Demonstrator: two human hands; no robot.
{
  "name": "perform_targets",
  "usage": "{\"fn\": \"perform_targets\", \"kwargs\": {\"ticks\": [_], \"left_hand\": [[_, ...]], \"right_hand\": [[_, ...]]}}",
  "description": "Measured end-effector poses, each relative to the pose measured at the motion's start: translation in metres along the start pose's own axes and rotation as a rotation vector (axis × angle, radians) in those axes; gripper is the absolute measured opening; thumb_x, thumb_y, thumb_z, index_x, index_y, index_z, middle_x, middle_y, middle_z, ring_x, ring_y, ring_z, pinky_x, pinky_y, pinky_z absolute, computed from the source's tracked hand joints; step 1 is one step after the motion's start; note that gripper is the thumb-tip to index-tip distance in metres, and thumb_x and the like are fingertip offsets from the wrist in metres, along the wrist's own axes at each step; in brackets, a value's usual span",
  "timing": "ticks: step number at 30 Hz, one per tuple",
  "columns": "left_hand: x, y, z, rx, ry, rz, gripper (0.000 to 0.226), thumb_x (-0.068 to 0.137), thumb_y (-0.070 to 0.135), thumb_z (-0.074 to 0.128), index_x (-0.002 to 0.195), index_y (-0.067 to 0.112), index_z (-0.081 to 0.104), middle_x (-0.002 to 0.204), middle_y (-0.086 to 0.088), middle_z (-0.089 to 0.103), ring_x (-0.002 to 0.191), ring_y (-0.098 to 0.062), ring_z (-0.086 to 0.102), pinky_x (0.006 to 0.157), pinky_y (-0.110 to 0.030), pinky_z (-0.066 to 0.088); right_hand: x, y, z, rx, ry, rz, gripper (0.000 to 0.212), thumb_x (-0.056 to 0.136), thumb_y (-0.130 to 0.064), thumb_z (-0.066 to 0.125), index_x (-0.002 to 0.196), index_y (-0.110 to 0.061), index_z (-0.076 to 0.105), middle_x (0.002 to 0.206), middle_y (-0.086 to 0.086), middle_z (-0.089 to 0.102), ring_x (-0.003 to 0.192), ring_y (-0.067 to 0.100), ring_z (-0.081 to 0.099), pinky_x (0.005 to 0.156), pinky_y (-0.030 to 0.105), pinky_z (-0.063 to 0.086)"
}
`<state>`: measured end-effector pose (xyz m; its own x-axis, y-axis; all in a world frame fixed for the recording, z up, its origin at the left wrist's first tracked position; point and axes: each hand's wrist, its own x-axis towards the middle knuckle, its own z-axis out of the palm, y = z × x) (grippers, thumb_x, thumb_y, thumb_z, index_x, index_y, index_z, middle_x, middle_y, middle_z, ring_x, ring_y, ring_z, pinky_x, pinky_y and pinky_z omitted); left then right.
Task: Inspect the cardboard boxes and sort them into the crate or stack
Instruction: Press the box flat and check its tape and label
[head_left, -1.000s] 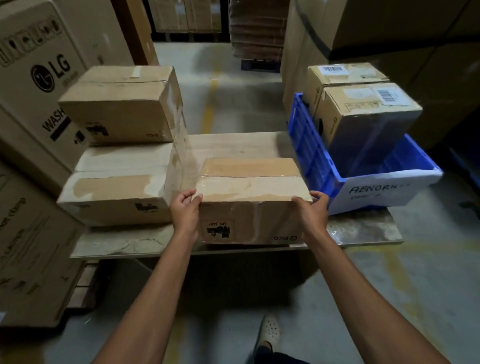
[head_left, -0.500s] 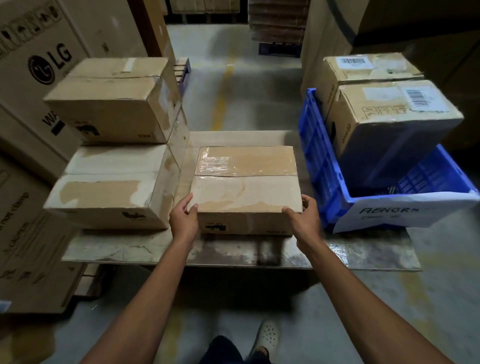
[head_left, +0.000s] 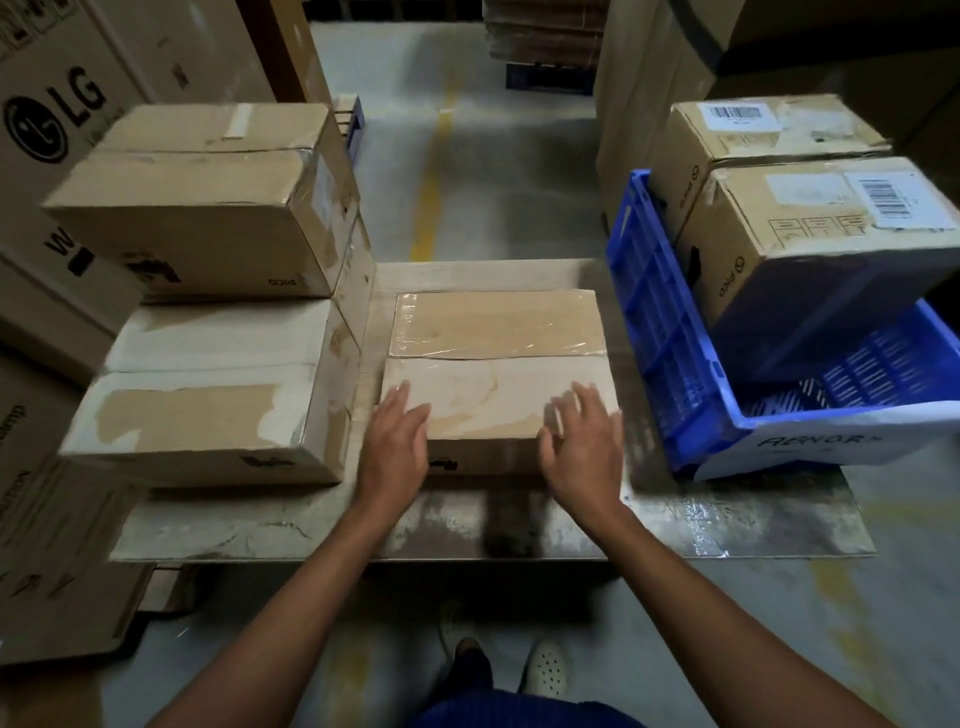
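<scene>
I am looking down at a warehouse floor (head_left: 493, 197) where a low worn board (head_left: 519, 530) is carrying everything; the taped cardboard box (head_left: 493, 353) is lying flat at its middle, between the stack (head_left: 208, 322) and the blue crate (head_left: 654, 332); the left hand (head_left: 395, 452) and right hand (head_left: 582, 452) are hovering spread-fingered over its near edge, gripping nothing, contact unclear. It is looking stiff, fairly light, slick where taped; I am favouring its side walls. I am counting two boxes stacked, two in the crate, one loose.
</scene>
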<state>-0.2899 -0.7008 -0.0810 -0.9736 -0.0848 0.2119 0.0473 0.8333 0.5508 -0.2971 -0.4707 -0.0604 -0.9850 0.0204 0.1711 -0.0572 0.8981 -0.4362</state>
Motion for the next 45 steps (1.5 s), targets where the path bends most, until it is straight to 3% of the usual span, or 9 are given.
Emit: {"fn": "perform_targets", "kwargs": {"ticks": [4, 7, 14, 23, 27, 31, 38, 41, 45], "left_hand": [[0.006, -0.007, 0.010, 0.072, -0.013, 0.138, 0.028, 0.088, -0.001, 0.064, 0.115, 0.003, 0.070, 0.135, -0.020, 0.059, 0.132, -0.038, 0.050, 0.111, -0.049, 0.039], [0.002, -0.016, 0.009, 0.135, 0.006, 0.234, 0.027, 0.094, 0.010, 0.054, 0.114, 0.003, 0.070, 0.131, -0.018, 0.063, 0.128, -0.036, 0.053, 0.110, -0.046, 0.042], [0.001, -0.020, 0.000, 0.159, -0.109, 0.219, 0.047, 0.100, 0.029, 0.036, 0.136, 0.008, 0.058, 0.148, -0.011, 0.049, 0.143, -0.028, 0.037, 0.117, -0.039, 0.030], [0.041, -0.016, -0.007, 0.214, -0.135, 0.291, 0.028, 0.091, 0.020, 0.045, 0.106, 0.009, 0.066, 0.114, -0.012, 0.062, 0.107, -0.031, 0.058, 0.091, -0.045, 0.051], [0.063, -0.016, 0.001, 0.242, -0.278, 0.220, 0.062, 0.092, 0.031, 0.023, 0.141, 0.005, 0.050, 0.155, -0.018, 0.036, 0.146, -0.033, 0.030, 0.119, -0.043, 0.025], [0.068, -0.016, 0.002, 0.303, -0.325, 0.200, 0.070, 0.092, 0.037, 0.012, 0.152, 0.010, 0.036, 0.163, -0.011, 0.022, 0.152, -0.024, 0.014, 0.121, -0.033, 0.000], [0.097, -0.004, -0.008, 0.415, -0.279, 0.271, 0.045, 0.092, 0.031, 0.028, 0.125, 0.018, 0.055, 0.126, -0.005, 0.055, 0.114, -0.023, 0.048, 0.098, -0.039, 0.038], [0.119, -0.003, -0.004, 0.379, -0.295, 0.241, 0.035, 0.099, 0.026, 0.039, 0.131, 0.018, 0.050, 0.137, -0.010, 0.048, 0.125, -0.023, 0.042, 0.108, -0.039, 0.035], [0.134, -0.014, 0.007, 0.354, -0.377, 0.207, 0.053, 0.106, 0.031, 0.029, 0.157, 0.020, 0.020, 0.166, -0.005, 0.005, 0.153, -0.021, 0.002, 0.124, -0.041, 0.006]], "right_hand": [[0.004, -0.031, 0.026, 0.063, -0.068, -0.305, 0.011, 0.093, -0.020, 0.058, 0.099, -0.015, 0.065, 0.114, 0.004, 0.059, 0.109, 0.027, 0.056, 0.096, 0.048, 0.047], [0.004, -0.052, 0.045, 0.056, -0.103, -0.400, 0.022, 0.096, -0.024, 0.056, 0.109, -0.013, 0.069, 0.124, 0.007, 0.064, 0.122, 0.031, 0.057, 0.103, 0.047, 0.046], [0.000, -0.068, 0.063, 0.070, -0.077, -0.345, 0.042, 0.093, -0.028, 0.043, 0.119, -0.014, 0.072, 0.134, 0.009, 0.064, 0.130, 0.031, 0.055, 0.108, 0.047, 0.043], [0.033, -0.078, 0.060, -0.075, -0.057, -0.324, 0.023, 0.088, -0.036, 0.050, 0.095, -0.019, 0.064, 0.104, 0.003, 0.059, 0.095, 0.026, 0.054, 0.076, 0.038, 0.039], [0.052, -0.083, 0.067, -0.130, -0.186, -0.310, 0.042, 0.095, -0.038, 0.040, 0.125, -0.014, 0.057, 0.134, 0.012, 0.055, 0.134, 0.034, 0.046, 0.105, 0.050, 0.039], [0.052, -0.081, 0.072, -0.167, -0.261, -0.288, 0.060, 0.099, -0.042, 0.026, 0.145, -0.012, 0.049, 0.153, 0.014, 0.045, 0.145, 0.033, 0.038, 0.115, 0.054, 0.030], [0.086, -0.084, 0.057, -0.241, -0.276, -0.351, 0.047, 0.090, -0.050, 0.030, 0.116, -0.020, 0.056, 0.119, 0.005, 0.054, 0.107, 0.028, 0.051, 0.083, 0.043, 0.038], [0.120, -0.084, 0.052, -0.329, -0.364, -0.324, 0.050, 0.093, -0.056, 0.029, 0.125, -0.022, 0.049, 0.124, 0.009, 0.048, 0.112, 0.027, 0.043, 0.088, 0.045, 0.037], [0.134, -0.072, 0.055, -0.359, -0.355, -0.295, 0.066, 0.091, -0.066, 0.024, 0.139, -0.023, 0.040, 0.143, 0.012, 0.037, 0.129, 0.032, 0.037, 0.101, 0.052, 0.034]]}}
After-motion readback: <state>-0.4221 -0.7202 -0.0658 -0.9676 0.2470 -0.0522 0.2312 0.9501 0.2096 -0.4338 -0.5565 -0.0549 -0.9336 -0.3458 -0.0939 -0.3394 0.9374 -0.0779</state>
